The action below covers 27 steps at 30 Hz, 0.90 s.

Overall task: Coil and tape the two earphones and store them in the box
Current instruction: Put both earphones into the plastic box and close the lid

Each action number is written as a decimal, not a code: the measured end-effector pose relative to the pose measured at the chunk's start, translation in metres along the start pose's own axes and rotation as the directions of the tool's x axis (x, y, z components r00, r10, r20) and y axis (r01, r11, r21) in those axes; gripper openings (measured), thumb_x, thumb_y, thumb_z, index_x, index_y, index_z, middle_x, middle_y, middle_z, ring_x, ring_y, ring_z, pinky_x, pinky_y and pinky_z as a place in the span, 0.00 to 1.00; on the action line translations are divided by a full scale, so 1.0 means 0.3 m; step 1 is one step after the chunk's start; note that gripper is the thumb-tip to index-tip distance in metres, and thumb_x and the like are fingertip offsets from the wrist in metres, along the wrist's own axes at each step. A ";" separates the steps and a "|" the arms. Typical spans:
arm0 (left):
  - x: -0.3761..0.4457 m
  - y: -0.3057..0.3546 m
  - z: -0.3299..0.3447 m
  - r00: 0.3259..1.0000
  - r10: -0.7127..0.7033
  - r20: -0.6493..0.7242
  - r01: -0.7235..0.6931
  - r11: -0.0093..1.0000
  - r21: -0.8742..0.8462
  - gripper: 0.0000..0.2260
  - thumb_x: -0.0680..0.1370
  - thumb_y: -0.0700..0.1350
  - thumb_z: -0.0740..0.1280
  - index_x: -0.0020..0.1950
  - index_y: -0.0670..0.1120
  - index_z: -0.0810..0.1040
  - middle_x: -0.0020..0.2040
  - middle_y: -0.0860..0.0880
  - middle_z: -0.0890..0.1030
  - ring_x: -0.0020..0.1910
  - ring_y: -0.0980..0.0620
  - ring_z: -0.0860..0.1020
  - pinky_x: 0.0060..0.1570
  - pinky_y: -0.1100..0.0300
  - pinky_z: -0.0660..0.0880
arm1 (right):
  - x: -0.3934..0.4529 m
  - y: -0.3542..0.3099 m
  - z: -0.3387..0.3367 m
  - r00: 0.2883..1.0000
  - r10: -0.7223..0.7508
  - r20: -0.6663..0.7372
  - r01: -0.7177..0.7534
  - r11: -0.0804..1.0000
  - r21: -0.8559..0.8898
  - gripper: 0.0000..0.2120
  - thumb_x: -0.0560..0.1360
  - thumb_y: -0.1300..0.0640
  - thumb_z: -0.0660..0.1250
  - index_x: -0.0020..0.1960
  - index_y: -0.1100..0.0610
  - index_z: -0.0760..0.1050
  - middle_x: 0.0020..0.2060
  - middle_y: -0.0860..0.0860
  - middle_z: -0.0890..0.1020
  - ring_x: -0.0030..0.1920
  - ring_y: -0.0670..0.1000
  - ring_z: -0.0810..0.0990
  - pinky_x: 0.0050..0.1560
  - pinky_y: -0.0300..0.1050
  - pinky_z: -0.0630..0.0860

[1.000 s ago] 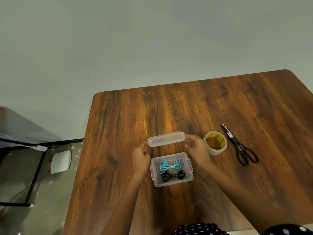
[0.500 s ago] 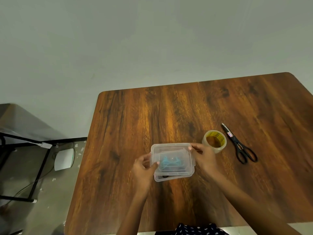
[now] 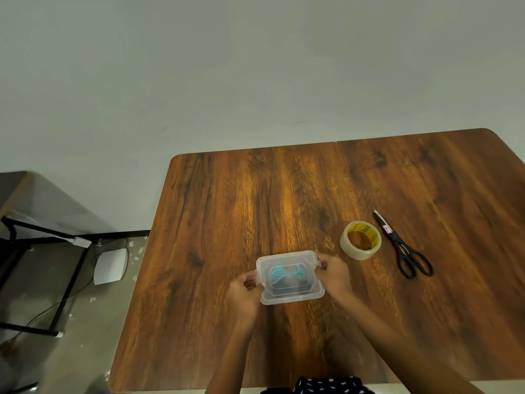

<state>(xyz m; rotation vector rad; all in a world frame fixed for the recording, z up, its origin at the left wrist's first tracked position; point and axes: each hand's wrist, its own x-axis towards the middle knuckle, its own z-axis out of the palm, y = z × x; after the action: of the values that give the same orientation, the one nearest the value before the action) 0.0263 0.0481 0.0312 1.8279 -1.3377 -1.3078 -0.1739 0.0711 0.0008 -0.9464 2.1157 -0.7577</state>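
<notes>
A small clear plastic box (image 3: 289, 294) sits on the wooden table (image 3: 284, 194) with its clear lid (image 3: 287, 258) lying on top. Through the lid I see the coiled blue earphone (image 3: 279, 273); the black earphone shows only as a dark blur beneath it. My left hand (image 3: 244, 291) grips the box's left end at the side clip. My right hand (image 3: 333, 273) grips the right end, its fingers curled on the right clip.
A roll of clear tape (image 3: 360, 240) stands just right of the box. Black scissors (image 3: 403, 247) lie further right. Left of the table is a black metal frame (image 3: 56, 251) and a white device (image 3: 109, 265) on the floor.
The lid, held above and behind the open box a second ago, came down onto it. Both hands have shifted to the clips at the box's two ends.
</notes>
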 end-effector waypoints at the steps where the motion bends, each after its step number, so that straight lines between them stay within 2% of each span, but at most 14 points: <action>1: 0.003 -0.003 0.000 1.000 -0.001 0.002 0.001 1.000 -0.002 0.16 0.72 0.39 0.74 0.58 0.42 0.79 0.54 0.48 0.82 0.48 0.56 0.79 0.36 0.73 0.76 | -0.004 0.000 -0.003 1.000 -0.002 -0.005 0.002 1.000 0.026 0.11 0.75 0.58 0.69 0.56 0.56 0.81 0.51 0.51 0.84 0.49 0.50 0.82 0.52 0.47 0.81; 5: 0.025 -0.023 0.002 1.000 -0.016 0.001 0.016 0.999 -0.043 0.12 0.72 0.35 0.72 0.55 0.42 0.79 0.51 0.48 0.82 0.51 0.51 0.80 0.42 0.68 0.76 | -0.009 0.021 -0.016 0.999 0.026 -0.021 -0.024 0.993 0.112 0.12 0.72 0.60 0.72 0.55 0.58 0.81 0.51 0.51 0.84 0.47 0.47 0.80 0.49 0.42 0.77; 8: 0.037 -0.040 -0.001 0.996 -0.054 0.070 0.059 0.995 -0.075 0.14 0.74 0.37 0.71 0.59 0.38 0.79 0.54 0.44 0.82 0.52 0.48 0.81 0.51 0.54 0.80 | -0.005 0.039 -0.016 0.999 0.040 -0.032 -0.034 0.989 0.144 0.11 0.72 0.60 0.72 0.54 0.60 0.81 0.51 0.54 0.84 0.47 0.46 0.79 0.50 0.42 0.76; 10: 0.042 -0.049 -0.003 0.990 -0.076 0.116 0.087 0.991 -0.098 0.13 0.74 0.38 0.70 0.59 0.37 0.79 0.54 0.42 0.82 0.52 0.45 0.81 0.54 0.46 0.79 | 0.001 0.042 -0.014 0.998 0.051 -0.039 -0.045 0.987 0.155 0.12 0.72 0.60 0.72 0.55 0.61 0.81 0.51 0.54 0.84 0.47 0.46 0.78 0.49 0.39 0.75; 13: 0.054 -0.054 -0.009 0.983 -0.110 0.144 0.129 0.983 -0.129 0.12 0.74 0.36 0.70 0.57 0.37 0.80 0.53 0.40 0.82 0.50 0.44 0.82 0.53 0.46 0.79 | 0.007 0.046 -0.009 0.995 0.083 -0.054 -0.074 0.985 0.156 0.12 0.72 0.60 0.72 0.55 0.62 0.81 0.51 0.55 0.84 0.46 0.47 0.78 0.46 0.37 0.74; 16: 0.068 -0.045 -0.014 0.966 -0.185 0.181 0.210 0.969 -0.131 0.09 0.75 0.36 0.69 0.55 0.39 0.79 0.54 0.41 0.81 0.52 0.45 0.80 0.54 0.47 0.78 | 0.003 0.051 -0.004 0.990 0.121 -0.078 -0.106 0.978 0.178 0.13 0.71 0.60 0.73 0.54 0.63 0.80 0.50 0.56 0.83 0.46 0.49 0.79 0.47 0.41 0.76; 20: 0.066 -0.031 -0.015 0.935 -0.258 0.245 0.287 0.954 -0.091 0.16 0.76 0.40 0.69 0.62 0.39 0.73 0.59 0.42 0.78 0.58 0.43 0.78 0.57 0.47 0.77 | -0.002 0.057 -0.002 0.990 0.116 -0.080 -0.099 0.976 0.196 0.13 0.71 0.59 0.73 0.54 0.63 0.80 0.50 0.56 0.83 0.49 0.51 0.80 0.51 0.46 0.78; 23: 0.063 -0.033 -0.016 0.974 -0.187 0.130 0.193 0.981 -0.035 0.16 0.74 0.38 0.71 0.60 0.36 0.76 0.56 0.41 0.80 0.55 0.43 0.79 0.57 0.47 0.78 | -0.005 0.054 -0.002 0.990 0.117 -0.083 -0.098 0.975 0.201 0.13 0.71 0.59 0.73 0.54 0.63 0.80 0.51 0.56 0.83 0.49 0.51 0.79 0.52 0.47 0.78; 25: 0.049 -0.024 -0.007 0.998 -0.046 0.047 0.041 0.994 0.106 0.09 0.74 0.38 0.71 0.53 0.36 0.81 0.49 0.41 0.83 0.48 0.47 0.81 0.50 0.52 0.80 | -0.010 0.053 -0.001 0.990 0.119 -0.082 -0.100 0.975 0.201 0.13 0.72 0.59 0.72 0.55 0.62 0.80 0.51 0.56 0.83 0.50 0.52 0.80 0.53 0.48 0.78; 27: 0.031 -0.009 0.009 0.999 0.049 0.009 -0.050 0.963 0.264 0.04 0.75 0.38 0.70 0.46 0.39 0.83 0.43 0.43 0.84 0.41 0.51 0.82 0.43 0.58 0.81 | -0.014 0.056 0.000 0.990 0.114 -0.079 -0.095 0.973 0.210 0.12 0.72 0.59 0.72 0.54 0.62 0.80 0.51 0.56 0.83 0.50 0.52 0.80 0.52 0.47 0.78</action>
<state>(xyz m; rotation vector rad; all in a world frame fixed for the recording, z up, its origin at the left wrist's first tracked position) 0.0255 0.0411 0.0243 1.9515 -1.6133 -1.1498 -0.1784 0.0838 -0.0098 -0.6958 2.0976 -0.9607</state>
